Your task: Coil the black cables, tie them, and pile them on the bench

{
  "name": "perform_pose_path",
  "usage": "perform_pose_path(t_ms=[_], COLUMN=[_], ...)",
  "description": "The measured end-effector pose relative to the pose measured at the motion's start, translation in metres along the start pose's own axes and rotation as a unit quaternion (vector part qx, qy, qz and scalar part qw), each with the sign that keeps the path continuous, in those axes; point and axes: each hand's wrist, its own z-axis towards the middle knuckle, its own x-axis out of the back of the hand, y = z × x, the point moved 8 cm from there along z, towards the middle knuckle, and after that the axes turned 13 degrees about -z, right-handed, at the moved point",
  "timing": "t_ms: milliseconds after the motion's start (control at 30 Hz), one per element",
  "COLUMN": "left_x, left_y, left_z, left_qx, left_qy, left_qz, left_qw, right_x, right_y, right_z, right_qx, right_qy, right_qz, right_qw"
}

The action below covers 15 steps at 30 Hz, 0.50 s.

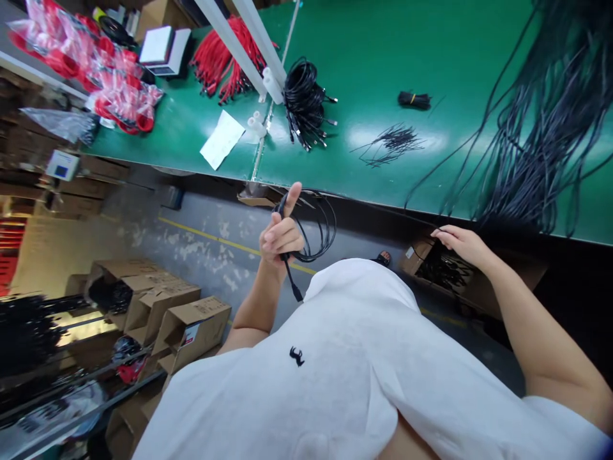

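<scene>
My left hand (281,237) grips a black cable (322,246) wound in loose loops, with the index finger stretched out. A connector end (297,293) of that cable hangs below the fist. From the loops the cable runs along the table's front edge to my right hand (457,243), whose fingers pinch it. Right of centre on the table lies a large heap of loose black cables (531,147). A bundle of coiled black cables (306,102) with metal plugs sits beyond my left hand. Short black ties (395,142) lie scattered near a small banded bundle (414,100).
The green table (364,38) spans the far side, with white posts (239,45) rising from it. Red cables (227,61), a scale (165,51), bagged red coils (105,76) and a paper (222,139) are at left. Cardboard boxes (191,326) stand on the floor.
</scene>
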Motion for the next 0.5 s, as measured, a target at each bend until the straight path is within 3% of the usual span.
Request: perform_pose_path(t_ms=[67,133,233,300,400,500], left_x=[-0.011,-0.014,-0.009,-0.005,-0.009,-0.023], left_y=[-0.007,-0.029,-0.074,-0.105,-0.137,-0.135], left_z=[0.007,0.017,0.028,0.026,0.01,0.001], left_qx=[0.006,0.034,0.08,0.145,0.26,0.279], left_qy=[-0.048,-0.086,-0.12,-0.148,-0.212,-0.232], left_qz=[0.029,0.098,0.194,0.234,0.258,0.211], left_qw=[0.998,0.991,0.97,0.95,0.906,0.908], right_x=[-0.003,-0.004,0.001,0.017,0.045,0.065], right_y=[-0.031,-0.087,-0.184,-0.228,-0.251,-0.247], right_z=[-0.016,-0.038,-0.072,-0.075,-0.056,-0.057], right_qx=[0.025,0.112,0.303,0.36,0.35,0.355], right_qy=[-0.02,-0.048,-0.104,-0.091,-0.002,0.124], right_qz=[-0.118,-0.222,-0.232,-0.225,-0.252,-0.217], right_qw=[0.993,0.967,0.918,0.901,0.902,0.901])
